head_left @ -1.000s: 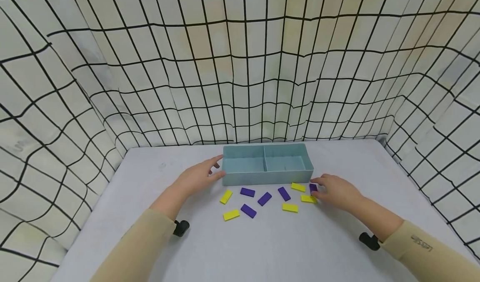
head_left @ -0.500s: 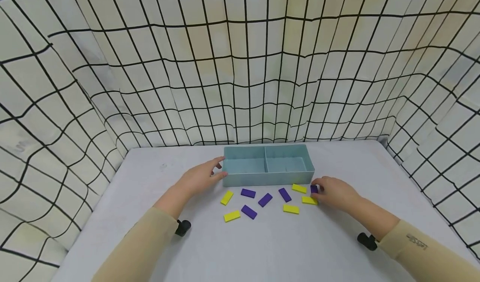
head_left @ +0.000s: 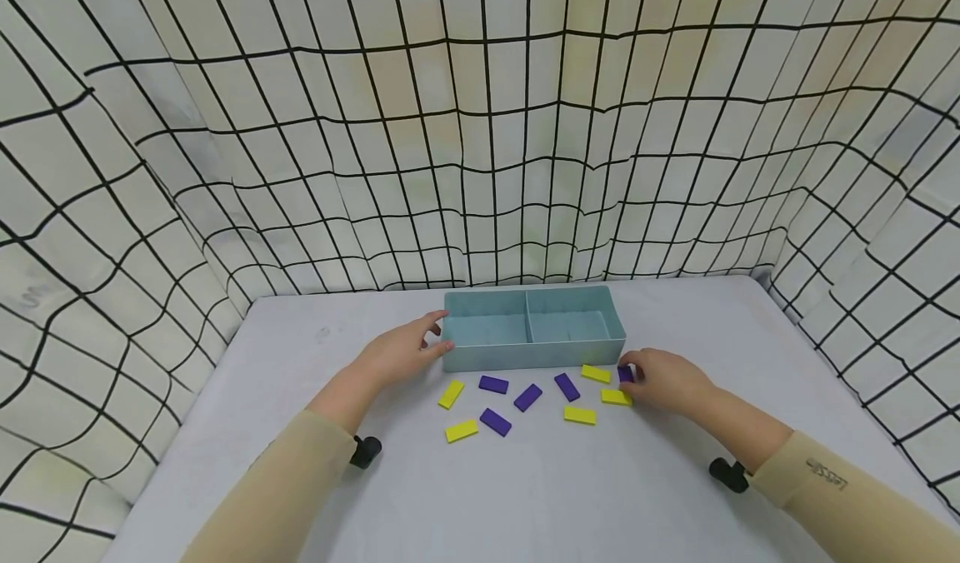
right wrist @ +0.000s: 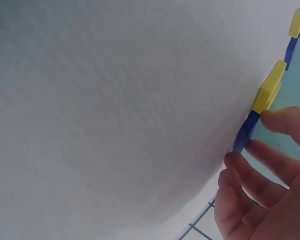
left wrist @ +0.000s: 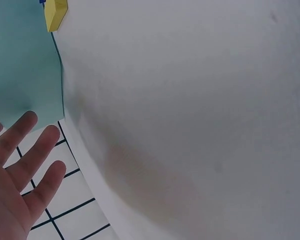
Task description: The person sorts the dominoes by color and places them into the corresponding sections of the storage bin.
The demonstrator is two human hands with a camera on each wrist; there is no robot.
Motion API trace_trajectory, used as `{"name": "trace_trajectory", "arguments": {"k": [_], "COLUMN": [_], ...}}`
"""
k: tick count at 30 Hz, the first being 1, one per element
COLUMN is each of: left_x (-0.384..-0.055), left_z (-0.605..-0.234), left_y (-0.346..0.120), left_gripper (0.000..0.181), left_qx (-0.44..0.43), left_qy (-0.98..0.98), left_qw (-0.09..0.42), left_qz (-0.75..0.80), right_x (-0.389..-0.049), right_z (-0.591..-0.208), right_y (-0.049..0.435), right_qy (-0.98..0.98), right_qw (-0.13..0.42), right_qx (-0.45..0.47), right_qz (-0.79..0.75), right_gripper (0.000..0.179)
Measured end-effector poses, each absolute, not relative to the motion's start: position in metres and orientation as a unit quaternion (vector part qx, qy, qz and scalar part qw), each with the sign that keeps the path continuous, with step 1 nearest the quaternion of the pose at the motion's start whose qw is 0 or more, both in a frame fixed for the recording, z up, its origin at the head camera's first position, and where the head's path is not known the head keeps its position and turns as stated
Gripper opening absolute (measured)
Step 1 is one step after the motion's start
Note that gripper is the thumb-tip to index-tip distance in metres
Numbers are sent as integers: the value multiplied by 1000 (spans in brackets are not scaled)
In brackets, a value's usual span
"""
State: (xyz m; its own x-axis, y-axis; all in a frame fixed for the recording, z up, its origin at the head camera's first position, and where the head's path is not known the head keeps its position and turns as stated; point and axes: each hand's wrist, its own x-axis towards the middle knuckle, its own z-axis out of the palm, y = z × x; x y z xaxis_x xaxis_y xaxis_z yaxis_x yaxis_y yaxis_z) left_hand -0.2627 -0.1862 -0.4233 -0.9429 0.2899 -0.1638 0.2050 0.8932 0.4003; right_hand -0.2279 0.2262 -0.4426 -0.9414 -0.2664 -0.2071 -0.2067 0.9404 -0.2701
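Note:
A light teal box (head_left: 536,356) with two compartments stands toward the back of the table. At its left end rests my left hand (head_left: 397,352), its fingers extended and spread in the left wrist view. Near the box's front right corner my right hand (head_left: 667,380) pinches a small purple block (head_left: 625,374) between thumb and fingers. In the right wrist view that purple block (right wrist: 246,131) lies low on the cloth, with the thumb at one end and fingertips at the other. A yellow block (head_left: 616,397) lies right beside the thumb.
Several loose blocks lie in front of the box, among them a purple block (head_left: 528,397) and a yellow block (head_left: 461,430). White cloth covers the table (head_left: 525,496). Behind and at both sides rise white walls with black netting (head_left: 495,163).
My right fingers have curled in closer around the purple block. My left hand stays at the box's left end, and the loose blocks keep their places.

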Motion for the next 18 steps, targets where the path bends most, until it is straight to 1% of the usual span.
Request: {"name": "trace_trajectory", "arguments": {"k": [12, 18], "left_x": [-261, -262], "left_z": [-423, -425], "left_y": [-184, -185], "left_gripper": [73, 73], "left_qx": [100, 96], "left_qy": [954, 951], "left_qw": [130, 131], "left_qz": [251, 264], "right_x": [-230, -227], "right_z": [-444, -443], "right_y": [230, 231], "right_qy": [979, 980], "right_qw": [124, 125], "right_qx": [-118, -120], "right_qz": [-109, -101], "right_gripper": [39, 40]}}
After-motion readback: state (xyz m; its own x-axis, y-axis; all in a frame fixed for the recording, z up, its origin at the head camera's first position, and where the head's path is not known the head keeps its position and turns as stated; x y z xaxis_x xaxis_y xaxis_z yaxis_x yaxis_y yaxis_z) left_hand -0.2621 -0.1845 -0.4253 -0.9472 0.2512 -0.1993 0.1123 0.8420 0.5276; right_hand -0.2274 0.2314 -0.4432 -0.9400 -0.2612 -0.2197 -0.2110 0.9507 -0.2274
